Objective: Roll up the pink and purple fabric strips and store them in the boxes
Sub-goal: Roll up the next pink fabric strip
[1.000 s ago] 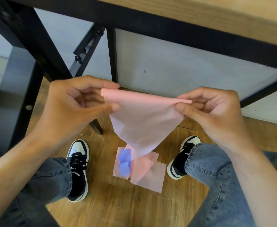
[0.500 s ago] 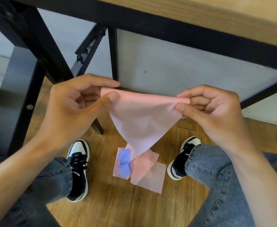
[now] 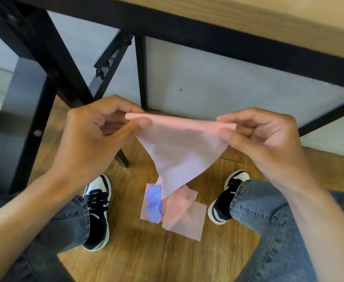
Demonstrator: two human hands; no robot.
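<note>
In the middle of the frame, both hands hold one pink fabric strip (image 3: 179, 147) stretched between them. The left hand (image 3: 97, 139) pinches the strip's rolled top edge at its left end, thumb against curled fingers; the right hand (image 3: 266, 139) pinches the right end the same way. The top edge is rolled into a narrow tube running from one hand to the other, and the loose remainder hangs down in a point toward the floor (image 3: 146, 259).

Directly below that point, at lower centre, more pink strips (image 3: 187, 218) lie overlapping on the wooden floor, with a purple strip (image 3: 153, 202) lying across their left side — all between the person's two sneakers. The counter (image 3: 289, 19) runs across the top of the frame, its black legs descending at upper left.
</note>
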